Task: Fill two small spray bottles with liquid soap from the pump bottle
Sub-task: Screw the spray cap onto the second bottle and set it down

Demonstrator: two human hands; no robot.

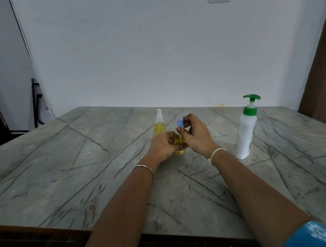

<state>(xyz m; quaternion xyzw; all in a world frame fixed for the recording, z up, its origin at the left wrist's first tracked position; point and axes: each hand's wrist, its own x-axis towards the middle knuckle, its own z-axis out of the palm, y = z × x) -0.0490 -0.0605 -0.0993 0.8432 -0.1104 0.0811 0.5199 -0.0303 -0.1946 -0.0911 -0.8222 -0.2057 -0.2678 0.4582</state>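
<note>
Fingers [186, 121] of the right hand [197, 137] pinch the blue cap [180, 122] on a bottle [180, 151] of yellow soap, gripped by the left hand [163, 145] mid-bench [64, 170]. Bottle 2 [159, 126] stands capped just beyond; the pump bottle [245, 132] stands right. A crooked cap or soapy grip could spill it.

Grey veined table [64, 170], white-capped spray bottle [159, 126], pump bottle [245, 132] upright

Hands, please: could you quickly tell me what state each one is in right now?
Left hand: closed, gripping the body of the small spray bottle.
Right hand: closed, fingers pinching that bottle's blue cap.
</note>
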